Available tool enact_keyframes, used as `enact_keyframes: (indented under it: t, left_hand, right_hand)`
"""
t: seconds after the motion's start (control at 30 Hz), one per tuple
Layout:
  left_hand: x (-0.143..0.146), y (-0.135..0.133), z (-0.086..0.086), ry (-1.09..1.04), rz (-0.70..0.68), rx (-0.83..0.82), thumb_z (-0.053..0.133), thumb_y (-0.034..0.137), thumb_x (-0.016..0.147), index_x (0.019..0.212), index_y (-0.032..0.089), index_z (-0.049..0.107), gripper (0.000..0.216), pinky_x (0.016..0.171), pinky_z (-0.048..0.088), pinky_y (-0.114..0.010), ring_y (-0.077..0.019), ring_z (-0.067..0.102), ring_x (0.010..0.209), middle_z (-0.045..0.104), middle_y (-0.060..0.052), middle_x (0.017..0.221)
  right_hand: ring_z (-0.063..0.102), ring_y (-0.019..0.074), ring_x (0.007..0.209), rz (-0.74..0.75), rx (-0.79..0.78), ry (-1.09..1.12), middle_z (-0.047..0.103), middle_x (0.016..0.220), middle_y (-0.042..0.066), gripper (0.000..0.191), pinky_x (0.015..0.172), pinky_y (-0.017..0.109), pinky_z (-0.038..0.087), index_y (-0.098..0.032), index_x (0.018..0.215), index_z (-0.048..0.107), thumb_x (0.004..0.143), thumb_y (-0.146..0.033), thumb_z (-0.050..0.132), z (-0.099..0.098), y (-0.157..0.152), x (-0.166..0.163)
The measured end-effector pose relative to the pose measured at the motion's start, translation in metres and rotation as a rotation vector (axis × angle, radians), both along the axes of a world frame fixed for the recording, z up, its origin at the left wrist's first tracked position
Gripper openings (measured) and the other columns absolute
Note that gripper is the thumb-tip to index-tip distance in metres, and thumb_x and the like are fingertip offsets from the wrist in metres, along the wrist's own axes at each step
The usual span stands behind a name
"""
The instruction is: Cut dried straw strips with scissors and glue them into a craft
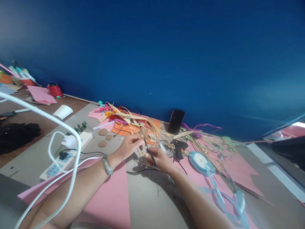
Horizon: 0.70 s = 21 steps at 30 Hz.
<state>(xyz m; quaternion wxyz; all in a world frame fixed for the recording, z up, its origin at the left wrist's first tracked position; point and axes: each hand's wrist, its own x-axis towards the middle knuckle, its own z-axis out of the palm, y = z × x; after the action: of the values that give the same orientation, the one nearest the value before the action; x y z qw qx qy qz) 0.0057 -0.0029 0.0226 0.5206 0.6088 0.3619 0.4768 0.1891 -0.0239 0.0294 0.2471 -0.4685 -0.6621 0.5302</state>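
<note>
My right hand point(160, 159) is closed around the dark handles of a pair of scissors point(147, 147), whose blades point up and away from me. Just to its left, my left hand point(130, 145) is closed in a pinch near the blades. What sits between those fingertips is too small and blurred to name. A greenish bangle point(107, 164) circles my left wrist. Scraps of brown cardboard lie under and behind both hands. Several round cardboard discs point(103, 131) rest left of my left hand. A black glue gun point(179, 148) lies right of my right hand.
A phone point(176, 121) leans against the blue wall point(152, 57). A white cable point(77, 149) loops across the left foreground by a power strip point(51, 170). Pink paper point(111, 197) covers part of the table. A blue ribbon spool point(199, 161) trails ribbon at right. Paper strips point(133, 116) lie heaped behind.
</note>
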Motion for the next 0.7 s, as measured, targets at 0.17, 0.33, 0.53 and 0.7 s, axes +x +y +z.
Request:
enact_keyframes:
  t: [0.17, 0.33, 0.53, 0.7]
  left_hand:
    - [0.0002, 0.0001, -0.0008, 0.005, -0.002, 0.003, 0.057, 0.025, 0.081, 0.063, 0.016, 0.063, 0.022, 0.064, 0.044, -0.024, -0.0119, 0.057, 0.062, 0.061, -0.001, 0.062]
    - [0.0007, -0.0012, 0.0004, 0.004, -0.006, -0.007, 0.057, 0.025, 0.081, 0.064, 0.016, 0.064, 0.021, 0.063, 0.044, -0.025, -0.0120, 0.057, 0.062, 0.061, -0.001, 0.062]
    - [0.0004, -0.0008, 0.0014, 0.010, -0.005, 0.002, 0.056, 0.025, 0.082, 0.063, 0.016, 0.064, 0.022, 0.065, 0.044, -0.025, -0.0125, 0.058, 0.064, 0.062, -0.001, 0.063]
    - [0.0005, -0.0005, 0.0012, 0.014, -0.010, 0.006, 0.056, 0.024, 0.082, 0.062, 0.016, 0.063, 0.023, 0.065, 0.043, -0.024, -0.0124, 0.058, 0.064, 0.062, -0.001, 0.063]
  right_hand:
    - [0.034, 0.0071, 0.047, -0.002, 0.009, -0.013, 0.040, 0.047, -0.005, 0.053, 0.049, 0.023, 0.024, -0.017, 0.052, 0.045, 0.071, -0.060, 0.069, 0.0000, 0.0001, 0.0002]
    - [0.035, 0.0072, 0.047, -0.002, 0.019, -0.014, 0.042, 0.047, -0.005, 0.054, 0.049, 0.023, 0.025, -0.017, 0.052, 0.045, 0.071, -0.062, 0.068, -0.0008, 0.0000, 0.0001]
    - [0.034, 0.0077, 0.047, 0.009, 0.043, -0.005, 0.042, 0.046, -0.004, 0.056, 0.048, 0.023, 0.024, -0.018, 0.052, 0.045, 0.073, -0.067, 0.063, -0.0004, -0.0006, 0.0001]
    - [0.034, 0.0077, 0.046, 0.011, 0.045, 0.001, 0.043, 0.046, -0.004, 0.055, 0.048, 0.024, 0.023, -0.018, 0.052, 0.045, 0.073, -0.065, 0.064, -0.0025, 0.0000, 0.0005]
